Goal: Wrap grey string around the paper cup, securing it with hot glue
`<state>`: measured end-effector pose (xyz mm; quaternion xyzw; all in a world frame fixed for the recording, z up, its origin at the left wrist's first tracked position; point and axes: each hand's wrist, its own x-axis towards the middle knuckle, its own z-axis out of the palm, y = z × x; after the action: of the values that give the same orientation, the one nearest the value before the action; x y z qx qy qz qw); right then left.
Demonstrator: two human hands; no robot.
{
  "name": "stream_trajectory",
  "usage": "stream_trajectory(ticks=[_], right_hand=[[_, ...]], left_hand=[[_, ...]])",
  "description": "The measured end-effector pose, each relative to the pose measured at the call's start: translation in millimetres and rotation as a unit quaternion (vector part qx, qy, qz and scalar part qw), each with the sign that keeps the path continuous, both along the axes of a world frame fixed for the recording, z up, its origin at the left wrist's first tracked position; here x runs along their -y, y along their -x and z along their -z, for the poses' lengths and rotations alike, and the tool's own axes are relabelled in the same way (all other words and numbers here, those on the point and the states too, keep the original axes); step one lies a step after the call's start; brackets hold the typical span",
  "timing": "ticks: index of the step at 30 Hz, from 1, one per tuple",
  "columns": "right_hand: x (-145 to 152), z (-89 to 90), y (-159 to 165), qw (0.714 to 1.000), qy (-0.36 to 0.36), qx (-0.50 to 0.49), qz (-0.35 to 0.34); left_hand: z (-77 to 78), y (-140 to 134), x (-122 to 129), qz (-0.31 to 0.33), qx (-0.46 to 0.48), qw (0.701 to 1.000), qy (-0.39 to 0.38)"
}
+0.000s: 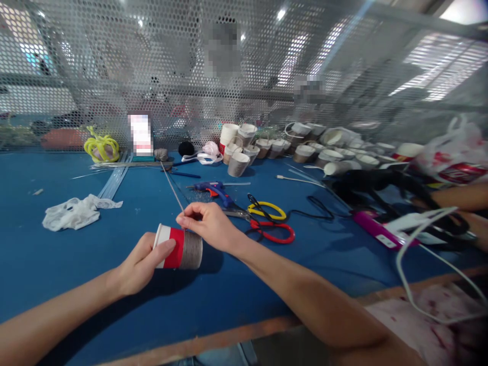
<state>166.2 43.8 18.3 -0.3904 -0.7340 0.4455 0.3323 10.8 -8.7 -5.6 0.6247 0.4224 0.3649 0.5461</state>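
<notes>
A blue table [247,295] spreads under both hands. The left hand [139,264] grips the cup [179,254], whose long axis lies crosswise, rim toward that hand, wrapped end just under the nearer right hand [209,223]. Ahead of both hands sits a ball [161,154]; the yarn [173,190] runs back from it into the right hand's pinch.

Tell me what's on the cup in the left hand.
Grey yarn is wound around the cup beside a red band, and the left hand covers part of that band. The surface under yarn and hand is hidden; the cup's inside can't be seen.
</notes>
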Motion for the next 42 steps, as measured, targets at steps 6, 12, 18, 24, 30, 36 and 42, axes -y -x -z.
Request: stream_trajectory(ticks=[6, 12, 18, 24, 30, 36, 42], right_hand=[[1.2, -0.1, 0.2, 0.999, -0.039, 0.029, 0.002], [2.1, 1.1, 0.0, 0.995, -0.085, 0.048, 0.010], [2.0, -0.6, 0.7, 0.995, -0.078, 0.059, 0.011], [-0.6, 0.2, 1.2, 0.998, -0.031, 0.055, -0.002], [-1.1, -2.0, 1.5, 0.998, 0.041, 0.036, -0.022], [-2.3, -0.3, -0.4, 0.997, 0.054, 0.037, -0.034], [-6.7, 5.1, -0.9, 0.998, 0.062, 0.023, -0.005]], left_hand=[[-2.0, 0.5, 0.8, 0.010, -0.016, 1.000, -0.025], [0.1, 0.6, -0.4, 0.006, -0.006, 0.999, -0.037], [-1.3, 0.8, 1.0, -0.001, 0.016, 1.000, -0.011], [-2.6, -0.4, 0.7, -0.028, 0.056, 0.996, 0.059], [-0.3, -2.3, -1.4, -0.054, 0.119, 0.984, 0.124], [-0.4, -2.6, -0.9, -0.078, 0.146, 0.976, 0.140], [-8.9, -6.9, -6.8, -0.164, 0.181, 0.952, 0.185]])
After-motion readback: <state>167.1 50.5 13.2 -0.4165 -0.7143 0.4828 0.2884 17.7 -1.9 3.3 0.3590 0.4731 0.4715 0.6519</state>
